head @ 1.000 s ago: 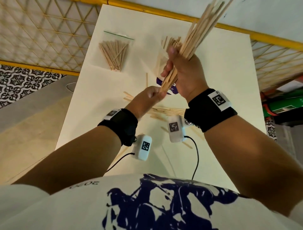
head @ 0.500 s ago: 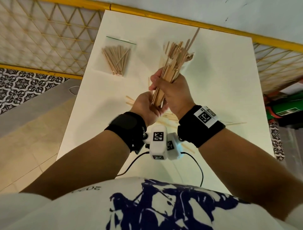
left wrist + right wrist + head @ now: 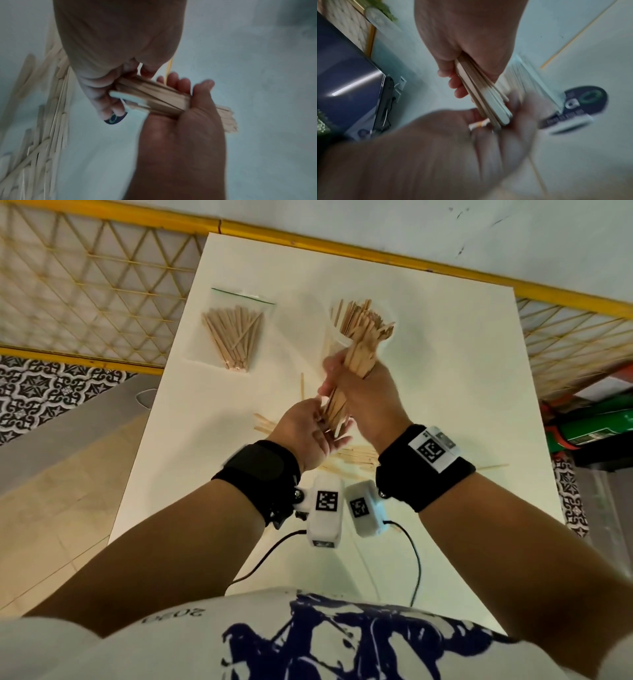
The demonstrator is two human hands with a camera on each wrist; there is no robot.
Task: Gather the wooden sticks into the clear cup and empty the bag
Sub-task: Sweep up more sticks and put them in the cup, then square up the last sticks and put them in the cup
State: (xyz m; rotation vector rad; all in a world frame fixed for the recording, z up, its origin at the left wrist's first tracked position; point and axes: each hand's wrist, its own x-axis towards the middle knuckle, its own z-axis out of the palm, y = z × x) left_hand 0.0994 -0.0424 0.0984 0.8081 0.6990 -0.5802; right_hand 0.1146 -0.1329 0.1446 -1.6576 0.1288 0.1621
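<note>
Right hand (image 3: 368, 395) clenches a stick bundle (image 3: 356, 350) over the clear cup (image 3: 330, 337); left hand (image 3: 308, 436), fingers relaxed, cups the bundle's lower ends above the bench (image 3: 445, 371).

A bag (image 3: 236, 332) of sticks is lying on the desk (image 3: 445, 364) at the far left, with the cup (image 3: 359, 333) well apart to its right; a bundle (image 3: 352, 364) is being held in front of the cup by the hands, above loose sticks (image 3: 352, 457) scattered nearer the person
</note>
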